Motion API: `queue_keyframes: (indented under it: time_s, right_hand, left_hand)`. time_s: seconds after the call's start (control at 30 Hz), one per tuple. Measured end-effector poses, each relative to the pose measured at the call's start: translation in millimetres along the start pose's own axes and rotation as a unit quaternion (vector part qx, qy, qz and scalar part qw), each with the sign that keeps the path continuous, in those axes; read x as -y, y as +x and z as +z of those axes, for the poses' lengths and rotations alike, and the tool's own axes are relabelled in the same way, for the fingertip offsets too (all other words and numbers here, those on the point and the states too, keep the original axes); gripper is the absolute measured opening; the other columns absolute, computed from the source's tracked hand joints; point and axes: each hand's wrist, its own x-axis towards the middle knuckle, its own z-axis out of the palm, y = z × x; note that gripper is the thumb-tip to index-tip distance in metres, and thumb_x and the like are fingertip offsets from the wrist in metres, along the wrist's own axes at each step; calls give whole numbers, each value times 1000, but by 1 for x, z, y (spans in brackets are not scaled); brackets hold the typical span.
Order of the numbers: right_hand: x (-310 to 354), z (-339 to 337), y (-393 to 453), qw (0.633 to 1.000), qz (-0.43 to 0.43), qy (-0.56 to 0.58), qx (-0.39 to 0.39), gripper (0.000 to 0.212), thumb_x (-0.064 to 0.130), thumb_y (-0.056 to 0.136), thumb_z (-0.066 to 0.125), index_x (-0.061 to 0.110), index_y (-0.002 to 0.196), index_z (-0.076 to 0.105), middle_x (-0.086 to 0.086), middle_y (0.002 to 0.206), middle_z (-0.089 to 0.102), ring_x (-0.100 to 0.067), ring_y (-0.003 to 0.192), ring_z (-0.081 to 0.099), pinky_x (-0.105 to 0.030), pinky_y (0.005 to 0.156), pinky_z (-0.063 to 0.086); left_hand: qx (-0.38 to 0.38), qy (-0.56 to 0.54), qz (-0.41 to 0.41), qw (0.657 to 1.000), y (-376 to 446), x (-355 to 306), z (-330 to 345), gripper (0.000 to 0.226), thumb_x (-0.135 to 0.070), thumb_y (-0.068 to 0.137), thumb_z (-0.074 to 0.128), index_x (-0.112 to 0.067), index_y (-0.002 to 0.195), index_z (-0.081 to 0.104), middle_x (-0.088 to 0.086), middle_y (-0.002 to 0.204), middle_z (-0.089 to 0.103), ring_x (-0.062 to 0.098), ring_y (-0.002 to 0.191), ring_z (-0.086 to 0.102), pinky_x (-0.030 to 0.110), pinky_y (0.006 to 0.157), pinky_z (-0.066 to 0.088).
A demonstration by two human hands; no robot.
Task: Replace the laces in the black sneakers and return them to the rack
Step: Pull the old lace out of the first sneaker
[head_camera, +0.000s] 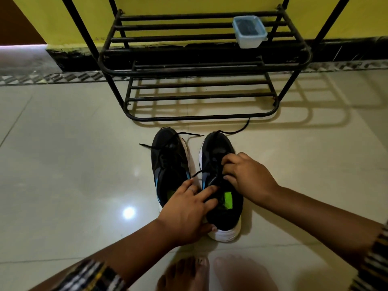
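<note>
Two black sneakers with white soles stand side by side on the floor, toes toward the rack. The left sneaker (169,164) has loose black laces trailing off its toe. My left hand (186,213) grips the right sneaker (226,219) at its collar, fingers over the tongue and thumb near the heel. My right hand (244,175) pinches that shoe's black lace (239,129) over the eyelets; one lace end runs past the toe toward the rack. The black metal shoe rack (201,117) stands just beyond the shoes.
A clear plastic box (249,32) with dark contents sits on the rack's upper shelf at the right. The floor is glossy pale tile (73,154). A yellow wall with a black skirting stands behind the rack. My bare feet (189,274) are at the bottom edge.
</note>
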Motion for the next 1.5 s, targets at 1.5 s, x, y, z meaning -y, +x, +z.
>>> queue_keyframes:
  time_s: [1.5]
  right_hand:
    - [-21,-10,-4,939,194,282,-13,27,-1,75,63,26,77,62,2,72,60,0,52,54,-22,57,41]
  left_hand:
    - [-30,-10,4,999,-1,3,6,56,-58,80,53,-22,122,53,2,147,39,32,113,55,48,112,22]
